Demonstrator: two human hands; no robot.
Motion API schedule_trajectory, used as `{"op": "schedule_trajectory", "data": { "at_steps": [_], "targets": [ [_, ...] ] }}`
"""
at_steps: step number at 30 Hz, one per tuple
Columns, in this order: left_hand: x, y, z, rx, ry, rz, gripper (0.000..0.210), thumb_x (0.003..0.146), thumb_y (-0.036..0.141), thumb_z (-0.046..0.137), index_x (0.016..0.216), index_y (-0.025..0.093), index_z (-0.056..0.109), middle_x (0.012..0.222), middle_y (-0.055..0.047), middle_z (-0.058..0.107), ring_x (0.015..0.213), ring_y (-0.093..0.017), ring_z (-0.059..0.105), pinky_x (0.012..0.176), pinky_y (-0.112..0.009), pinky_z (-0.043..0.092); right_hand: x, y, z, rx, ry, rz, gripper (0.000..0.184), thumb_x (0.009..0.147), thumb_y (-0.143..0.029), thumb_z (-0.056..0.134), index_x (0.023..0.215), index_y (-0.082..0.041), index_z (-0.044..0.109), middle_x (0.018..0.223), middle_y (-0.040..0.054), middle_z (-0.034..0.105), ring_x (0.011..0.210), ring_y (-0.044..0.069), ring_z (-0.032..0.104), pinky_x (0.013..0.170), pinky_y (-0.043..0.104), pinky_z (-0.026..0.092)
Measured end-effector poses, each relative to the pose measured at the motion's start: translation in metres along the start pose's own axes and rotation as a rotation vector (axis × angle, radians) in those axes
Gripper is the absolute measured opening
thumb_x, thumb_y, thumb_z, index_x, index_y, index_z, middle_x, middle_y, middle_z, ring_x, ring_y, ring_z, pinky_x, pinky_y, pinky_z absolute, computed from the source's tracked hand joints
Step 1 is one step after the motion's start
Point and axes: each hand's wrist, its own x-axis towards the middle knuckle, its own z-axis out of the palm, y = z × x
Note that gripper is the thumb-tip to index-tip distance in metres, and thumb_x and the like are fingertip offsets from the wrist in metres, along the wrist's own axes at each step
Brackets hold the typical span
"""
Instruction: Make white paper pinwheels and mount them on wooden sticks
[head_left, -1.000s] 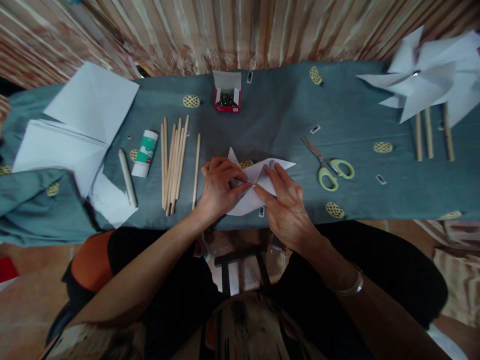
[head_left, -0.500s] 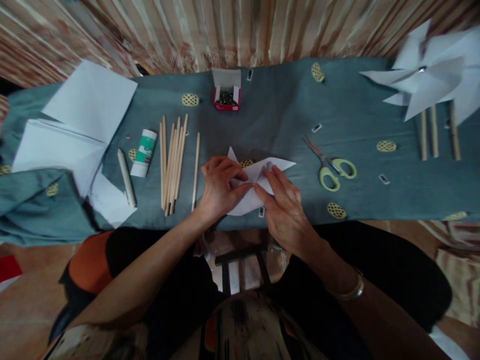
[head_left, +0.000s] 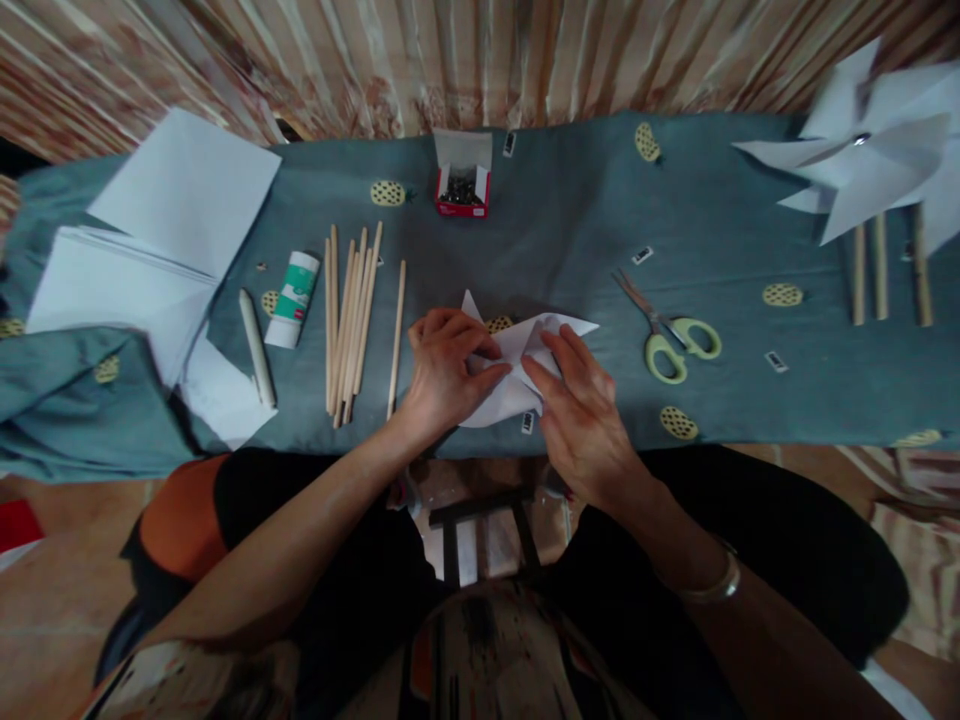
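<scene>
A partly folded white paper pinwheel (head_left: 501, 402) lies at the front edge of the table, with pointed corners sticking out at the upper left and right. My left hand (head_left: 456, 368) is closed on its left side, thumb and fingertips gripping near the centre. From the right, my right hand (head_left: 581, 410) holds a folded flap, its index fingertip close to the middle. My fingers cover part of the centre, so I cannot see what is pinched there. To the right of my right hand lie scissors (head_left: 664, 330) with light green handles, blades slightly apart.
Several wooden sticks (head_left: 349, 320) and a single stick (head_left: 397, 340) lie left of my hands. Beyond are a glue stick (head_left: 293, 300), a pale pen-like tool (head_left: 256, 345) and white paper sheets (head_left: 187, 190). An open red box (head_left: 462, 190) of small metallic pieces stands behind; finished pinwheels (head_left: 862, 150) lie far right.
My right hand has shifted slightly, its index finger drawn back from the pinwheel's centre. My left hand keeps its grip. The whole view has moved a little.
</scene>
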Motion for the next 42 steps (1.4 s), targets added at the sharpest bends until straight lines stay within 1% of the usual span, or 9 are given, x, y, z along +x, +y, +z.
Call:
{"op": "schedule_trajectory", "data": {
  "at_steps": [6,11,16,21,25,28,30,35,42],
  "targets": [
    [0.0,-0.001,0.0,0.015,0.017,0.018,0.014,0.081,0.035,0.07,0.077,0.022,0.067,0.088,-0.002,0.07,0.101,-0.025,0.055,0.092,-0.045,0.035,0.003,-0.002,-0.001,-0.083,-0.02,0.008,0.052,0.09,-0.007,0.041,0.137,-0.027,0.051,0.159,0.0076,0.029,0.148,0.032,0.019,0.109,0.056,0.032],
    [0.0,-0.002,0.001,0.017,0.018,0.023,0.017,0.082,0.038,0.069,0.077,0.021,0.067,0.089,-0.002,0.07,0.102,-0.024,0.055,0.092,-0.044,0.036,0.006,-0.004,-0.001,-0.153,-0.034,-0.003,0.041,0.091,-0.009,0.042,0.127,-0.02,0.058,0.155,0.013,0.035,0.146,0.034,0.023,0.107,0.056,0.033],
    [0.0,-0.003,0.002,0.009,0.034,0.03,0.017,0.081,0.038,0.069,0.077,0.021,0.068,0.088,-0.002,0.07,0.1,-0.024,0.056,0.092,-0.044,0.036,0.012,-0.008,-0.003,-0.192,-0.031,-0.023,0.036,0.091,-0.007,0.041,0.118,-0.017,0.063,0.153,0.016,0.038,0.146,0.034,0.024,0.108,0.056,0.03],
    [-0.002,-0.005,-0.01,-0.053,0.013,0.065,0.016,0.086,0.036,0.064,0.086,0.021,0.07,0.093,-0.003,0.069,0.101,-0.023,0.056,0.093,-0.042,0.04,0.017,-0.01,-0.001,-0.212,-0.008,-0.018,0.031,0.09,-0.007,0.043,0.11,-0.016,0.066,0.152,0.0152,0.04,0.147,0.032,0.022,0.111,0.052,0.028],
    [-0.012,-0.002,-0.023,0.031,0.053,0.185,0.02,0.092,0.032,0.055,0.095,0.021,0.071,0.102,-0.005,0.069,0.106,-0.024,0.055,0.095,-0.044,0.038,0.016,-0.009,0.0,-0.214,0.003,-0.012,0.032,0.092,-0.008,0.042,0.111,-0.019,0.066,0.154,0.0128,0.037,0.148,0.032,0.02,0.109,0.054,0.029],
    [-0.022,0.004,-0.026,0.138,-0.008,0.317,0.024,0.096,0.031,0.05,0.103,0.022,0.07,0.105,-0.005,0.071,0.11,-0.025,0.055,0.097,-0.047,0.035,0.014,-0.007,0.0,-0.226,-0.001,-0.011,0.032,0.093,-0.01,0.043,0.112,-0.021,0.065,0.154,0.0118,0.038,0.148,0.032,0.021,0.108,0.054,0.031],
    [-0.027,0.008,-0.024,0.19,-0.069,0.359,0.026,0.097,0.031,0.047,0.108,0.021,0.069,0.107,-0.006,0.071,0.11,-0.026,0.055,0.098,-0.048,0.034,0.013,-0.007,0.0,-0.243,0.001,-0.008,0.031,0.093,-0.011,0.044,0.112,-0.022,0.065,0.153,0.0116,0.039,0.148,0.031,0.021,0.108,0.053,0.032],
    [-0.029,0.011,-0.021,0.255,-0.156,0.36,0.032,0.098,0.035,0.045,0.111,0.017,0.067,0.112,-0.008,0.07,0.112,-0.028,0.054,0.102,-0.052,0.031,0.013,-0.008,0.001,-0.25,0.008,-0.015,0.029,0.093,-0.011,0.044,0.11,-0.021,0.065,0.153,0.0125,0.039,0.147,0.031,0.021,0.108,0.053,0.032],
    [-0.024,0.009,-0.021,0.223,-0.165,0.347,0.03,0.097,0.031,0.043,0.106,0.019,0.07,0.106,-0.006,0.071,0.112,-0.027,0.054,0.104,-0.053,0.028,0.014,-0.007,0.001,-0.234,-0.006,-0.015,0.031,0.092,-0.011,0.043,0.111,-0.019,0.067,0.153,0.0145,0.039,0.147,0.032,0.023,0.108,0.052,0.03]
  ]
}}
